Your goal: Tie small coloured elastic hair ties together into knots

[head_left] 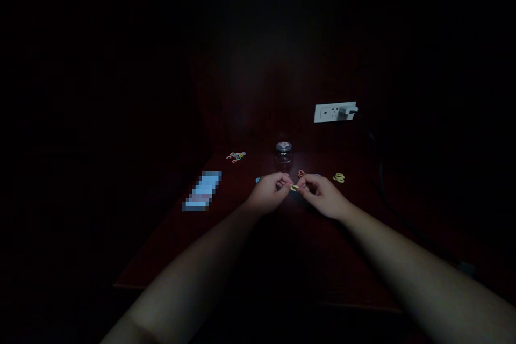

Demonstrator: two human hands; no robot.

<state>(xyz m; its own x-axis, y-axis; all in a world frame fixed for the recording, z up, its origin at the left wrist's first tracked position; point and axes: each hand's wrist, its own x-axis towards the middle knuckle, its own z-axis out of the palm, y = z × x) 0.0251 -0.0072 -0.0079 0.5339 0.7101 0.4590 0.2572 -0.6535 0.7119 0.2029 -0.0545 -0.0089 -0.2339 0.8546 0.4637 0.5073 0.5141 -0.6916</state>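
Between my two hands, a small yellow hair tie [295, 187] is pinched just above the dark red table. My left hand [266, 193] is closed on its left side with thumb and fingertips. From the right, my right hand [325, 197] grips the other side of the same loop. Just behind the fingers lie reddish-orange hair ties [301, 173], and a blue one [258, 180] shows beside my left hand. A yellow pile of hair ties [339, 177] rests beyond my right hand. Other ties behind the hands are partly hidden.
A lidded clear jar [284, 153] stands at the back of the table [169, 258]. Mixed-colour hair ties [237, 156] lie at the back left, above a pixelated bright rectangle [202, 191]. A wall socket [327, 113] holds a plug [348, 111]; a dark cable [381, 177] runs down right.
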